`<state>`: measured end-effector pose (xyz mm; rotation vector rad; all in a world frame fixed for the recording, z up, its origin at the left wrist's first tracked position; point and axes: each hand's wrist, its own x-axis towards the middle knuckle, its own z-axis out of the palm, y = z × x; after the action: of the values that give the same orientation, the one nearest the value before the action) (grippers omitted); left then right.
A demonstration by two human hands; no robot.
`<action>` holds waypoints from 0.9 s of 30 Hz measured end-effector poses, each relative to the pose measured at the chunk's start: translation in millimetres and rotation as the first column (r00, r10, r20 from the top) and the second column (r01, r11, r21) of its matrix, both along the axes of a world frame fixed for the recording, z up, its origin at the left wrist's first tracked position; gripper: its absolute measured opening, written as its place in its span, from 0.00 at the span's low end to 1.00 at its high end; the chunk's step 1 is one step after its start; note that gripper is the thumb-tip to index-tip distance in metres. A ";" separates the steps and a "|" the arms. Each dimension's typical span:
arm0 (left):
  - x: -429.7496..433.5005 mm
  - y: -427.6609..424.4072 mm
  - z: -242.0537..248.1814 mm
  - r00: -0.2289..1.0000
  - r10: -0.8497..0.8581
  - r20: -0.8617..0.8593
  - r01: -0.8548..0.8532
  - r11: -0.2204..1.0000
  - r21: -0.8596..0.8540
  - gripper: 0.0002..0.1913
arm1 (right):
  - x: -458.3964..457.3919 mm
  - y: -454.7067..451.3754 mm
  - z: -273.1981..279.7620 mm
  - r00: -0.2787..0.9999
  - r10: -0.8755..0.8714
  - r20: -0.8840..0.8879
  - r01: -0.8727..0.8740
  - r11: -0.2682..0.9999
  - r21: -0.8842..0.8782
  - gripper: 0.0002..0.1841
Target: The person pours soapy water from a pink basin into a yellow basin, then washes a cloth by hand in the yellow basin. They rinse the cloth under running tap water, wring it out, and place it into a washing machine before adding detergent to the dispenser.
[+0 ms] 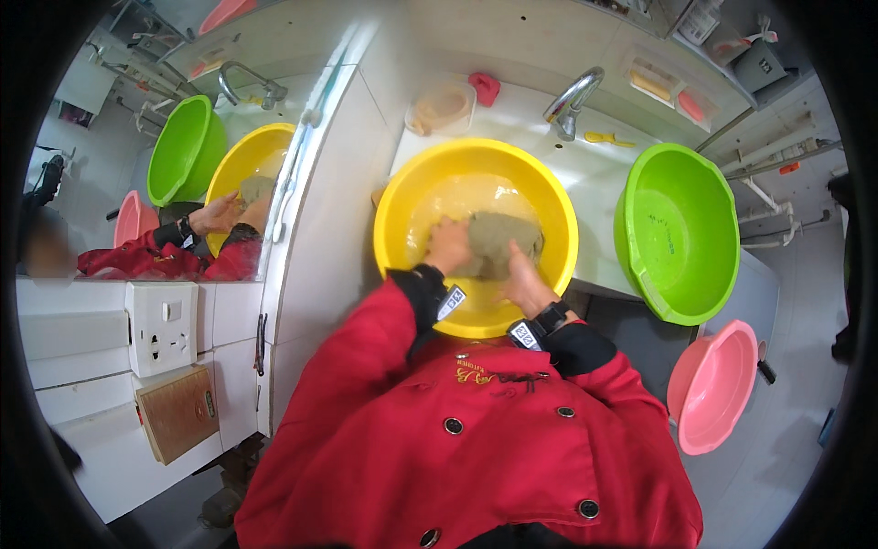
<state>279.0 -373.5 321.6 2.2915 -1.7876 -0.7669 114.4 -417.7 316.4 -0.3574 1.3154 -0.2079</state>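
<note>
A large yellow plastic basin (568, 237) holding water sits in front of me at the sink counter. In it lies a wet, bunched grey-green cloth (501, 237). My left hand (449, 243) is at the cloth's left side, its fingers spread and partly in the water. At the cloth's lower right, my right hand (529, 280) has its thumb on top of the fabric; its other fingers are mostly hidden below. Both wrists wear dark bands with printed code tags.
A chrome faucet (569, 103) rises behind the basin, with a yellow-handled tool (607, 139) nearby. A clear plastic container (442, 110) and a red cloth (484, 89) sit at back left. Rightward are a green basin (686, 233) and a pink basin (717, 388). A mirror (171, 226) borders the left.
</note>
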 end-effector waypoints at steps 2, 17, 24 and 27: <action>-10.0 -3.9 -2.5 0.979 0.025 -0.201 -0.051 0.991 -0.127 0.25 | 5.7 -2.9 4.3 0.965 -0.076 0.252 0.058 0.995 0.079 0.39; -18.1 -11.0 66.0 0.544 -0.286 -0.789 -0.096 0.913 -0.397 0.20 | -9.8 -20.7 43.1 0.782 -0.221 0.583 0.336 0.937 -0.096 0.23; -49.5 3.9 63.3 0.399 -0.076 -0.914 -0.508 0.811 -0.289 0.29 | 4.7 -20.7 62.8 0.769 -0.230 0.596 0.459 0.848 -0.265 0.22; -55.2 -7.3 60.9 0.562 0.027 -0.827 -0.582 0.723 -0.372 0.24 | 13.6 -14.7 72.0 0.804 -0.213 0.555 0.437 0.845 -0.309 0.24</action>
<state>223.7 -380.8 382.5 1.3982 -0.9267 -0.7694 128.0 -432.4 388.3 -0.4001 0.7876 -0.8478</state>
